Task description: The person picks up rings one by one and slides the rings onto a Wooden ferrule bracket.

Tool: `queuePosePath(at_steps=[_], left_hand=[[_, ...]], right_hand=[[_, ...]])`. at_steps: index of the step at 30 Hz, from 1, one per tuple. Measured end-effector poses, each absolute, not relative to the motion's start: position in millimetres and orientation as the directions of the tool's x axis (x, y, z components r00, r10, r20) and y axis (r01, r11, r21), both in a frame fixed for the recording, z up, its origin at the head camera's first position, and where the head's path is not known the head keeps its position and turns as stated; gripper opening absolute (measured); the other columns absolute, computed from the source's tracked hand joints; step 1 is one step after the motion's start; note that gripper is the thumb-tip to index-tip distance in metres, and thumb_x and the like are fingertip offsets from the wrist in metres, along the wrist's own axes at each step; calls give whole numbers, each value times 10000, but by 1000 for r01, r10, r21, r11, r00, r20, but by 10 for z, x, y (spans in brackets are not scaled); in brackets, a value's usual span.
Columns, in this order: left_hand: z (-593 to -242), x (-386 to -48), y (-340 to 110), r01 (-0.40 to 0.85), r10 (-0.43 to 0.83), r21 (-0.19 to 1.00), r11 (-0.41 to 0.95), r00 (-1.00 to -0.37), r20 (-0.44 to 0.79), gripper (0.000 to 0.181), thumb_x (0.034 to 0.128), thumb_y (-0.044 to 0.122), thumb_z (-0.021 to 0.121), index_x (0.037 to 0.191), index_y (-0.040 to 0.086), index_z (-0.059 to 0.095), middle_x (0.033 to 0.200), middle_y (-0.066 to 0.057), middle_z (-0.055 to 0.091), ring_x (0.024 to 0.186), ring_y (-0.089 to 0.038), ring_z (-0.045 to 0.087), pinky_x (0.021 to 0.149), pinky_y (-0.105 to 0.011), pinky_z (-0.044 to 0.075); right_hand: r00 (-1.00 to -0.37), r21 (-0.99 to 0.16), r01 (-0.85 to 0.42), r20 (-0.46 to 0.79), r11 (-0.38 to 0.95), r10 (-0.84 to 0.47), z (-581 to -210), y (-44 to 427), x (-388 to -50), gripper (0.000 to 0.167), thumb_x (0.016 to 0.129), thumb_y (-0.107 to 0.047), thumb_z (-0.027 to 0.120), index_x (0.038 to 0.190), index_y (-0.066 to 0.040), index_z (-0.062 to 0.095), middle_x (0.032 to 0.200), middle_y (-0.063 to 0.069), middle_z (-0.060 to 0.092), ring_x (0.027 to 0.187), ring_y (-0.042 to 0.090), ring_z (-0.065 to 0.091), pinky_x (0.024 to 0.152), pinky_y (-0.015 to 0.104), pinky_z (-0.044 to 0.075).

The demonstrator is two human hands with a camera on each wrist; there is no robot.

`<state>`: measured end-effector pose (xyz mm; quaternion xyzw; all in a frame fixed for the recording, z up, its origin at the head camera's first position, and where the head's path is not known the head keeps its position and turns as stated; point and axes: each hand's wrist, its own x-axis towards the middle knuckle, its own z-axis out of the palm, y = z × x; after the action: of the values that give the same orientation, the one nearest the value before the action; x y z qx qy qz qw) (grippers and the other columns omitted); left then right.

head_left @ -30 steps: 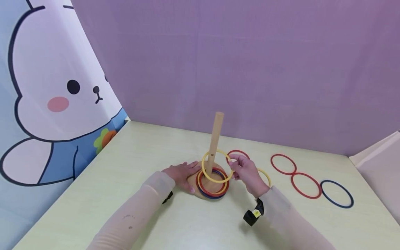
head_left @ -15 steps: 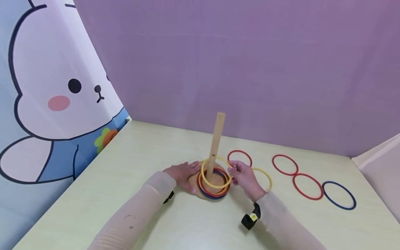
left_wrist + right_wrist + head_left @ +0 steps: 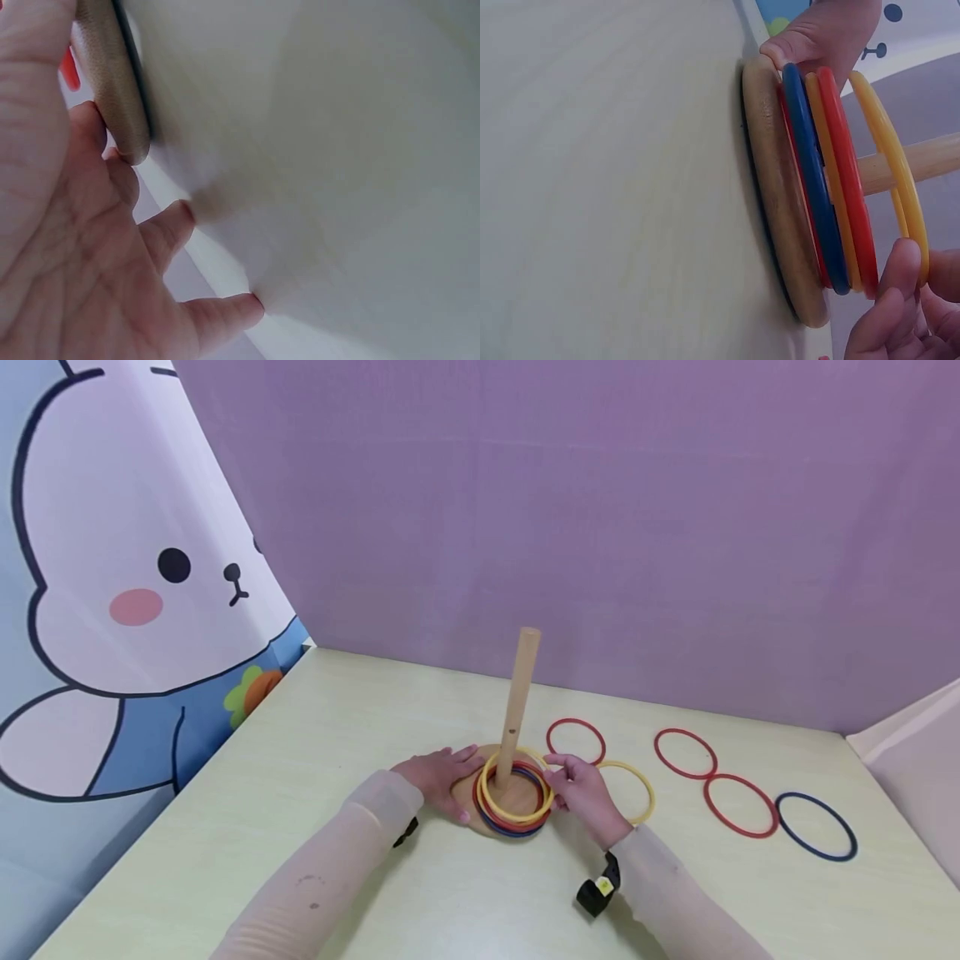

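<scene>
A wooden peg [image 3: 520, 693] rises from a round wooden base [image 3: 463, 792] on the table. Around its foot lie stacked rings; the right wrist view shows a blue ring [image 3: 808, 180], an orange-yellow one and a red ring [image 3: 847, 184] on top. My right hand [image 3: 588, 796] pinches a yellow ring [image 3: 891, 142] between thumb and fingers. This ring encircles the peg, slightly tilted, just above the stack. My left hand [image 3: 442, 781] rests on the left side of the base with fingers spread; in the left wrist view some fingertips touch the table.
Right of the peg lie a red ring [image 3: 602, 737] and a yellow ring [image 3: 651, 789]. Farther right are two more red rings, one at the back [image 3: 657, 750], and a blue ring [image 3: 853, 839]. A purple wall [image 3: 600, 527] stands behind the table [image 3: 360, 710].
My right hand has lowered the yellow ring along the peg, closer to the stack, and the ring lies flatter. The left hand has stayed on the base.
</scene>
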<state>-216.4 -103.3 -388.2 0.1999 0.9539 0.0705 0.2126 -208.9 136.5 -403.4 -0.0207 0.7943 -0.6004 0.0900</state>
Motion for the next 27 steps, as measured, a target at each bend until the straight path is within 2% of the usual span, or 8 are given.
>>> queuePosePath(at_steps=[7,27], left_hand=[[-3886,-2166,-1016,337,396,213,917,-833,-387,917,771,468,764,1522,281,273,1591,63,177,1421,-331,229,1047,-566,323],[-3863,-2180,-1006,341,384,177,923,-829,-406,913,778,489,749,1525,303,259,1593,89,156,1428,-297,224,1030,-574,341]], right_hand=[[-982,-957,78,-123,278,-146,-4042,1366,-2065,252,956,-21,542,1189,70,575,733,43,502,544,123,492,503,219,421],[-985,-926,58,-115,373,-132,-4092,1368,-2117,222,928,-41,584,1123,55,629,706,51,504,541,129,471,500,233,438]])
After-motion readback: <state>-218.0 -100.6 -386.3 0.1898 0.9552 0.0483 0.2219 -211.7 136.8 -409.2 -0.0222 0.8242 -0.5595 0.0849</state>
